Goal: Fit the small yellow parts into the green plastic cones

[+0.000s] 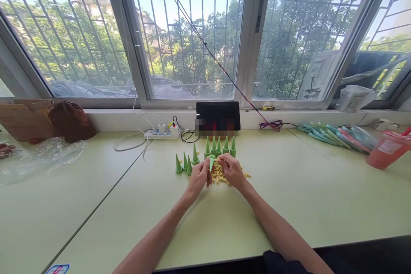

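Observation:
My left hand (199, 176) and my right hand (231, 170) meet over the pale green table (289, 197), both pinched on one small green cone (211, 164) held tip down between them. Under the hands lies a heap of small yellow pieces (218, 174). Several green cones stand upright in a row (220, 146) just behind the hands. A few more cones (185, 163) stand to the left of my left hand.
A dark tablet (218, 116) leans against the window sill behind the cones. A white power strip (162, 132) with cables lies left of it. A red drink cup (387, 150) and teal packets (334, 136) are at right. Clear plastic wrap (41, 156) and a brown pouch (71, 120) are at left.

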Available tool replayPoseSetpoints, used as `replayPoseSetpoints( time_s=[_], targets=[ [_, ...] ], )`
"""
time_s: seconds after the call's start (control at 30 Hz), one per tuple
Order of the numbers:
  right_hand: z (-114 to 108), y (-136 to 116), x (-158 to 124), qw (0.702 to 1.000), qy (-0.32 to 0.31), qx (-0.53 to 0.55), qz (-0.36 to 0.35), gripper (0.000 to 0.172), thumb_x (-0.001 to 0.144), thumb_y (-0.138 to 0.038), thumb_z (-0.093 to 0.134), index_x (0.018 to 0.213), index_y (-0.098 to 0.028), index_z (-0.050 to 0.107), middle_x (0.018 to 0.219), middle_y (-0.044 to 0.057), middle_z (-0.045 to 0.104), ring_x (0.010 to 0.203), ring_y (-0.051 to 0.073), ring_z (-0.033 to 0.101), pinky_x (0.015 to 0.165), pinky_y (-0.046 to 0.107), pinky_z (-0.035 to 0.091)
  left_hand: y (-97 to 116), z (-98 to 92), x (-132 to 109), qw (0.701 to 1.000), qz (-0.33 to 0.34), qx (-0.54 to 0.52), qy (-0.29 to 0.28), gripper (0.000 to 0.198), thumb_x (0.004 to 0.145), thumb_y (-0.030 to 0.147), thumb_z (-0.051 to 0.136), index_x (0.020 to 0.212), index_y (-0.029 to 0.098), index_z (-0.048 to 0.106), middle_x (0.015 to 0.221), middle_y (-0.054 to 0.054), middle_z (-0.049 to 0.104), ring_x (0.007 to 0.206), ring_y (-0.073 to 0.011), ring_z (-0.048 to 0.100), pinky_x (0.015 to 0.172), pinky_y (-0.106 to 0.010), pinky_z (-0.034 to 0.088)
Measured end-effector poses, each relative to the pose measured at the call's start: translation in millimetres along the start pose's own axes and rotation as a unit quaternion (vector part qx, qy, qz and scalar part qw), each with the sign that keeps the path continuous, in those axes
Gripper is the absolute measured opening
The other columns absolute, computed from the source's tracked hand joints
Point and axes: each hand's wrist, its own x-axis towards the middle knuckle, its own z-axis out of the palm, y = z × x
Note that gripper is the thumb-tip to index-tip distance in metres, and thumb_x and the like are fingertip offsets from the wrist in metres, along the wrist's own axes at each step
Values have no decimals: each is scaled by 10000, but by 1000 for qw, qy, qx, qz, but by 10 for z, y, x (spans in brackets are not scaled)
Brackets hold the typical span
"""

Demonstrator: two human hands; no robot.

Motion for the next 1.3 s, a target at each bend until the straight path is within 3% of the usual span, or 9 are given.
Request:
replayPoseSetpoints(
  time_s=[0.3, 0.57, 0.67, 0.87, 1.07, 1.2, 1.3],
  targets=[
    [28, 46, -12, 999, 4, 26, 32, 245, 934, -342, 457, 794, -186, 583, 747, 21, 543, 609, 130, 487, 549, 234, 383, 13, -15, -31, 999, -15, -10, -35, 477, 842, 607, 486, 648, 172, 465, 451, 20, 510, 368, -109, 488, 345, -201, 339],
    [28, 3, -13, 997, 8, 49, 58, 284, 914, -370, 477, 698, -187, 497, 591, -27, 437, 522, 112, 383, 491, 234, 310, -27, -30, -40, 996, 41, 56, -54, 413, 867, 534, 498, 664, 175, 479, 421, 40, 510, 333, -89, 437, 359, -198, 336],
    [22, -15, -13, 996, -1, 54, 65, 308, 915, -387, 470, 676, -192, 464, 560, -39, 397, 505, 107, 342, 475, 235, 275, -64, -33, -32, 994, 64, 85, -36, 392, 860, 506, 523, 656, 173, 484, 439, 55, 475, 336, -82, 435, 361, -195, 324],
    [28, -21, -16, 996, -12, 51, 76, 348, 916, -425, 461, 655, -197, 430, 546, -48, 373, 496, 104, 327, 469, 238, 252, -89, -24, -28, 982, 126, 137, 14, 374, 826, 436, 591, 598, 147, 525, 667, 29, 459, 417, -51, 468, 404, -196, 361],
    [54, 0, -21, 994, -9, 68, 88, 350, 929, -435, 448, 666, -206, 420, 505, -52, 388, 469, 108, 352, 468, 236, 270, -54, -8, -33, 963, 161, 212, 46, 352, 863, 421, 540, 632, 156, 553, 691, 6, 504, 498, -75, 480, 469, -205, 376],
    [45, 1, -10, 994, 26, 65, 84, 331, 941, -439, 434, 706, -206, 442, 527, -48, 405, 471, 109, 368, 472, 235, 290, -5, 34, -46, 966, 140, 209, 56, 353, 881, 480, 496, 844, 160, 641, 725, -16, 599, 486, -91, 498, 469, -216, 381],
    [23, -1, -3, 995, 43, 61, 73, 293, 949, -428, 427, 763, -206, 471, 555, -42, 418, 485, 115, 385, 478, 234, 307, 24, 46, -55, 981, 91, 155, 70, 470, 893, 557, 425, 870, 149, 656, 585, -5, 581, 417, -102, 484, 424, -219, 361]
  ],
)
